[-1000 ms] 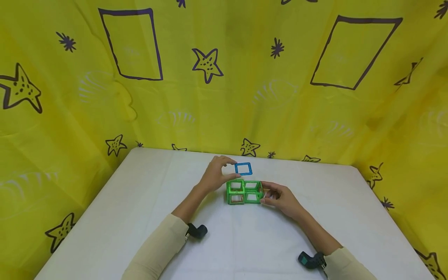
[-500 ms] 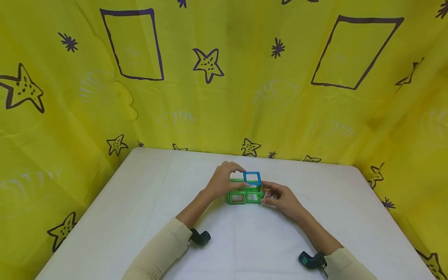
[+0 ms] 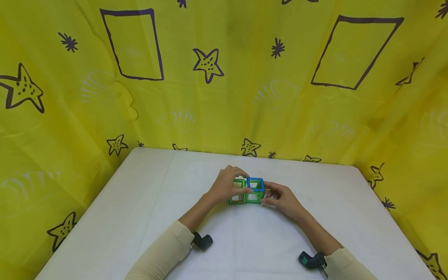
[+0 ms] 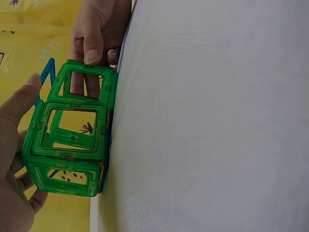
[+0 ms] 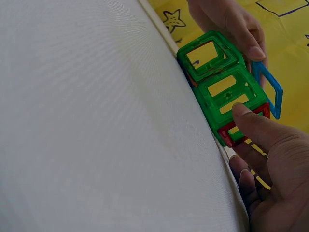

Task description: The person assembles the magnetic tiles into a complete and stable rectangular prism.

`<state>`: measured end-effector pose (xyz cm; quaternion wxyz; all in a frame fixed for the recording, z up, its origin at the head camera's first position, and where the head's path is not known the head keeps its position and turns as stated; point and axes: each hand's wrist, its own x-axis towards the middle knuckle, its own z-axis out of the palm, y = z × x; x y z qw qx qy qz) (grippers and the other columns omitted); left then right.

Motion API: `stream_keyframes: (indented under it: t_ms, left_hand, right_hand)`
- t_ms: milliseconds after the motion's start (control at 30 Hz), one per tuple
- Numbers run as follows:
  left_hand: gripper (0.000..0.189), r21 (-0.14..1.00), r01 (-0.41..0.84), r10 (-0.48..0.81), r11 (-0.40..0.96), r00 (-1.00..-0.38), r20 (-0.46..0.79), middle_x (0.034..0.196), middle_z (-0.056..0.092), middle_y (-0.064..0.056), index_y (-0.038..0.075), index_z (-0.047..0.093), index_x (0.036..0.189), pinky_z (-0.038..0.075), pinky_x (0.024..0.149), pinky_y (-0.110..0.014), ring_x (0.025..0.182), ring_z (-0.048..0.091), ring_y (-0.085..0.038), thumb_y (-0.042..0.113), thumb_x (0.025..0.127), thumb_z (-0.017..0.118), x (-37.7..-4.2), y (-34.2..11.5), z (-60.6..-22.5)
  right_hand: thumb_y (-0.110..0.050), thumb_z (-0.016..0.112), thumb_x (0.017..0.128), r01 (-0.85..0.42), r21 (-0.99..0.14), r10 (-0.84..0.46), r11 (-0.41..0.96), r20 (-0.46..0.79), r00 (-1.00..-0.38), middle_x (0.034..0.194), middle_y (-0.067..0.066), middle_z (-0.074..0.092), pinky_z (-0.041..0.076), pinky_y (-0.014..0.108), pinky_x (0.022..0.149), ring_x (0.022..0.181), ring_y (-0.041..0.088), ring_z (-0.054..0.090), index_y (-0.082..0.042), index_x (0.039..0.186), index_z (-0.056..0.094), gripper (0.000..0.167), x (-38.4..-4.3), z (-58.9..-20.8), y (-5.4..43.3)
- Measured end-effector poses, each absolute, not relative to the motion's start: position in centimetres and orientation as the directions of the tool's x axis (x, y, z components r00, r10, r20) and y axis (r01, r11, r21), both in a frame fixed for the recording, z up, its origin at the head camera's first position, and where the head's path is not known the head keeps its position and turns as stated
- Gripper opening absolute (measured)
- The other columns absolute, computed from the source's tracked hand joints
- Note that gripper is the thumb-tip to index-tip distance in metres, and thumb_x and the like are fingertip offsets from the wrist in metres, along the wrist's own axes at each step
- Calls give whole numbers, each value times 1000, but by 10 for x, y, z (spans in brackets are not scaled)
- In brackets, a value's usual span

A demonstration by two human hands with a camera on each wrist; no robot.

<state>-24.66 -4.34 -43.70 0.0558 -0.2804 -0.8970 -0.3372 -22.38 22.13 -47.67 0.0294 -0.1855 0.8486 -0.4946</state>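
A green magnetic-tile block [image 3: 253, 202] of two joined open-framed cubes stands on the table. My left hand [image 3: 224, 184] pinches a blue square magnetic tile [image 3: 256, 179] by its left side, thumb at the near edge. In the right wrist view the blue tile [image 5: 278, 96] is over the top of the right-hand cube, tilted, with part of it apart from the frame. My right hand [image 3: 285, 200] grips the block's right end, thumb on the near face. A red tile [image 5: 225, 137] forms that end, partly behind the fingers.
The white-covered table [image 3: 224, 249] stretches out around the block. A yellow curtain [image 3: 231, 109] with drawn stars hangs behind its far edge and along both sides. Black wrist cameras [image 3: 203, 241] sit by both sleeves.
My left hand has brought the blue tile from behind the block rightward and toward me, down over the right-hand cube. My right hand and the block have stayed in place.
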Motion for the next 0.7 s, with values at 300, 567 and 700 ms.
stream_keyframes:
  t_ms: [300,567,700]
  left_hand:
    - [50,540,524,464,659,-848,256,129,71,-2,15,76,125,42,105,-47,122,55,-23,47,87,86,-243,-42,-438]
    - [53,592,485,450,644,-866,219,128,70,-2,12,74,128,42,105,-48,120,55,-22,44,86,87,-239,-42,-435]
    - [55,602,471,448,645,-871,202,129,69,-1,13,73,129,43,106,-49,119,56,-22,45,86,87,-239,-43,-434]
  right_hand:
    - [-5,82,91,-290,-856,-347,427,140,-927,107,11,68,48,23,71,86,20,57,6,143,59,58,-224,-477,221]
    - [-8,84,90,-301,-866,-365,399,151,-919,114,13,70,49,24,72,87,20,60,4,142,62,58,-223,-476,222]
    - [-8,83,90,-303,-863,-366,404,151,-918,115,14,70,50,24,72,87,19,60,5,142,61,58,-224,-476,223]
